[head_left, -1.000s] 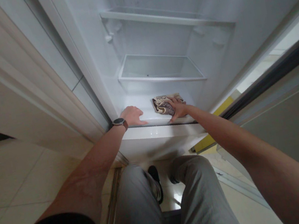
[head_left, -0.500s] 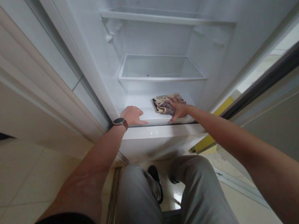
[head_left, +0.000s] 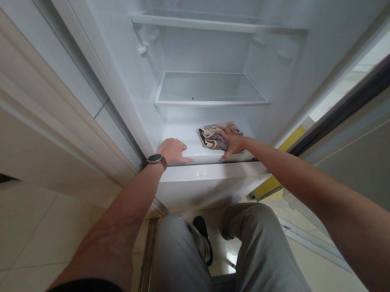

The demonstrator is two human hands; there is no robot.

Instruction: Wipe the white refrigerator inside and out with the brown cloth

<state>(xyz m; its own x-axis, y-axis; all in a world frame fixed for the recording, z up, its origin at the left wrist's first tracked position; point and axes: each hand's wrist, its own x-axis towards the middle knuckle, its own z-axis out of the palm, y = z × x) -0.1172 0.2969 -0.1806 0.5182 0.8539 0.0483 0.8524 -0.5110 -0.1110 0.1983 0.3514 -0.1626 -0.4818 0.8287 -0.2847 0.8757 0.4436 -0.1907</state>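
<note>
My right hand [head_left: 231, 140] grips a folded cloth [head_left: 210, 135], beige with a brown pattern, on the white floor of the fridge [head_left: 199, 171]. The thumb points toward the front lip and the fingers lie over the cloth's right part. To the left, my left hand [head_left: 173, 151] rests at the left front corner of the same floor, thumb spread apart from the fingers, holding nothing. A watch with a brown strap [head_left: 155, 159] is on that wrist. A gap separates the left hand from the cloth.
Above the hands are a glass shelf [head_left: 207, 86] and a higher shelf [head_left: 214, 22]. The fridge door [head_left: 382, 158] stands open at the right, near a yellow panel [head_left: 268, 186]. A door frame or wall [head_left: 41, 112] runs along the left. My knees [head_left: 174, 230] are close to the front.
</note>
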